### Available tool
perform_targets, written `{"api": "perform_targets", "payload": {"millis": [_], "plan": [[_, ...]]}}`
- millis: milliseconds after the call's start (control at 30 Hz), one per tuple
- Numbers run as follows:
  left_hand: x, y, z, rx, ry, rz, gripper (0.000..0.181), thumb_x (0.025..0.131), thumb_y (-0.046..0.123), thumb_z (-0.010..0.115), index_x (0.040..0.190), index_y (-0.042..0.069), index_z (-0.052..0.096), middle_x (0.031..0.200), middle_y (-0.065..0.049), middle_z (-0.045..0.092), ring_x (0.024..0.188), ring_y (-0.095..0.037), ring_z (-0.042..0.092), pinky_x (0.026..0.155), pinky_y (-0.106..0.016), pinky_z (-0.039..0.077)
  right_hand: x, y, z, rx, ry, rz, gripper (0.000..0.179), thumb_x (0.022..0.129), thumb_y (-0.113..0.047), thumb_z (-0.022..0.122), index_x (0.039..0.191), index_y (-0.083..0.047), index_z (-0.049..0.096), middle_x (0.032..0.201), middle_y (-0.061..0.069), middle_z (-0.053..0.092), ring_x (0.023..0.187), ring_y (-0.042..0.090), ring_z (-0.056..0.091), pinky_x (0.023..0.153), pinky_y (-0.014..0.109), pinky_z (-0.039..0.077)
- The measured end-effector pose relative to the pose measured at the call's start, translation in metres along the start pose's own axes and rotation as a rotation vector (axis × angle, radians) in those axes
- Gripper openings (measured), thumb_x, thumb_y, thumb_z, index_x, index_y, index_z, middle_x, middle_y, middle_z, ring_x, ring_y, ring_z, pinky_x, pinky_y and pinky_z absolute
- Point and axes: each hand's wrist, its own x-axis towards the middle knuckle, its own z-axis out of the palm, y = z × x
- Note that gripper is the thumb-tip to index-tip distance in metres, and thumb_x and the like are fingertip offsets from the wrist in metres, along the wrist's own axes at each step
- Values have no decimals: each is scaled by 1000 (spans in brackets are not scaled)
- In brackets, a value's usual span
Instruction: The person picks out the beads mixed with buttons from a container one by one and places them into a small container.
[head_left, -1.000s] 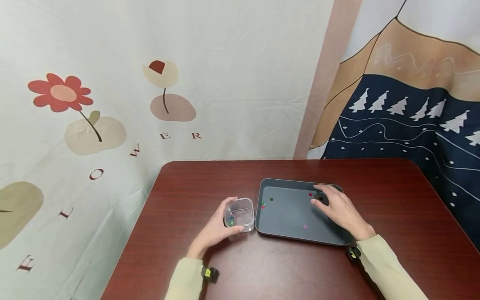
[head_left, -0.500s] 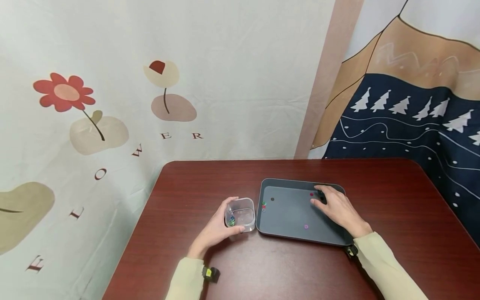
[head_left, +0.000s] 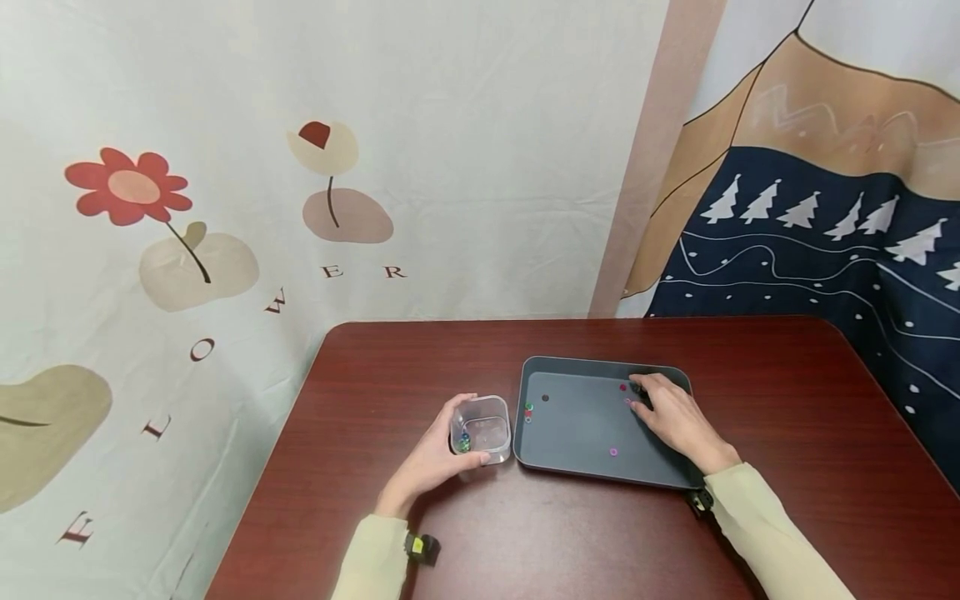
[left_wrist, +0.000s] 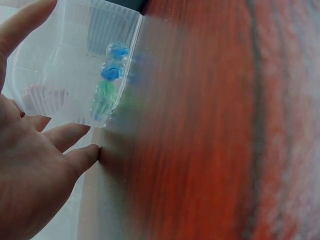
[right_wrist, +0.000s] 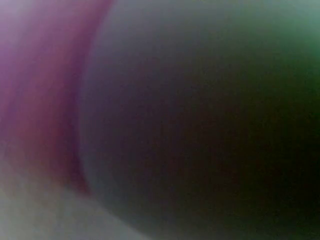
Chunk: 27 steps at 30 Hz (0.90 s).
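Observation:
In the head view, my left hand (head_left: 427, 458) grips a clear plastic container (head_left: 489, 429), fingers behind and thumb along its near side. Blue beads (left_wrist: 112, 69) and a green bead (left_wrist: 104, 96) lie inside it, as the left wrist view shows. My right hand (head_left: 678, 421) is over the right part of a grey tray (head_left: 577, 429), thumb and fingertips apart. By its fingertips are a dark red bead (head_left: 622, 387) and a purple bead (head_left: 627, 401). Anything under its palm is hidden. The right wrist view is too blurred to read.
Elsewhere in the tray lie a dark bead (head_left: 545, 398), a purple ring-shaped bead (head_left: 613, 452) and a small cluster of coloured beads (head_left: 528, 412) by the left wall. The tray and container stand close together on a brown table (head_left: 420, 358). A printed cloth (head_left: 480, 167) hangs behind.
My right hand's fingertips have shifted slightly, with the thumb now a little farther right. The purple bead by the thumb has come into view. My left hand and the container stay put.

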Motion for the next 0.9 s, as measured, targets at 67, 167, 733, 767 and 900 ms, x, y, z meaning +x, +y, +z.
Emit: {"api": "perform_targets", "payload": {"millis": [67, 167, 733, 767, 900], "plan": [[0, 0, 0, -3, 0, 1, 94, 77, 30, 92, 153, 36, 37, 142, 0, 54, 125, -22, 53, 107, -50, 39, 0, 1, 1, -15, -3, -14, 43, 96, -8, 72, 135, 7, 60, 131, 28, 61, 118, 44, 59, 98, 61, 48], [0, -1, 0, -3, 0, 1, 94, 77, 30, 92, 153, 35, 37, 142, 0, 54, 125, -22, 53, 107, -50, 38, 0, 1, 1, -33, -8, -28, 41, 96, -7, 72, 134, 4, 62, 131, 27, 61, 119, 45, 58, 99, 63, 46], [0, -1, 0, -4, -1, 4, 95, 77, 30, 93, 153, 35, 37, 143, 0, 54, 125, -21, 53, 108, -50, 38, -1, 1, 2, -63, -9, -83, 36, 92, -2, 75, 127, 1, 70, 119, 18, 67, 108, 37, 61, 94, 57, 49], [0, -1, 0, -4, -1, 3, 95, 77, 31, 93, 153, 35, 37, 143, -1, 54, 125, -21, 53, 108, -50, 38, -2, 0, 2, -60, -10, -84, 34, 91, -2, 75, 125, 1, 71, 118, 18, 67, 108, 37, 61, 93, 57, 49], [0, -1, 0, -2, 0, 1, 95, 77, 32, 93, 153, 36, 37, 143, -1, 54, 124, -21, 53, 107, -50, 38, -2, 0, 2, -54, -12, -89, 28, 90, -2, 76, 118, 0, 74, 113, 14, 69, 104, 34, 62, 91, 55, 51]]}}
